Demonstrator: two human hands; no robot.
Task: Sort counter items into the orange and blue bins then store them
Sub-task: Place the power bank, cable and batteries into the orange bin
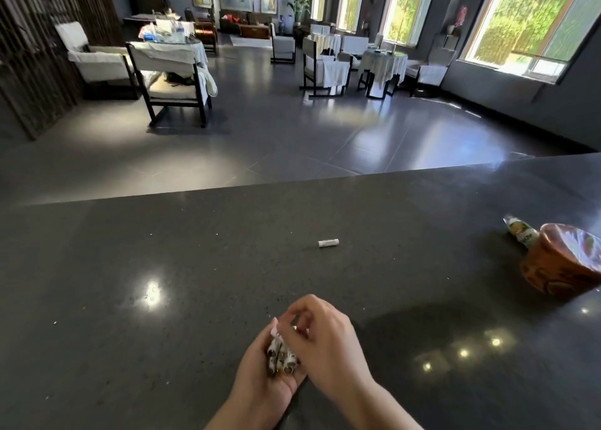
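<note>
A: Where are the small rolls?
B: A bundle of white rolls (282, 358) lies in the left hand (266, 387), near the table's near edge, their long axes running near to far, the round ends facing the camera.
A: And the hands?
B: The left hand is cupped palm up, fingers curled around the bundle. The right hand (320, 335) sits over the bundle's far end, fingertips pinching at the rolls.
A: Anything loose?
B: One white roll (328, 243) lies alone farther out on the dark table (162, 283), well apart from the hands, its long axis left to right.
A: And beyond that?
B: At the right edge stands an orange bin (559, 267) with clear wrapping in it, tilted in this wide view. A small packet (520, 231) lies just beside its far left side.
</note>
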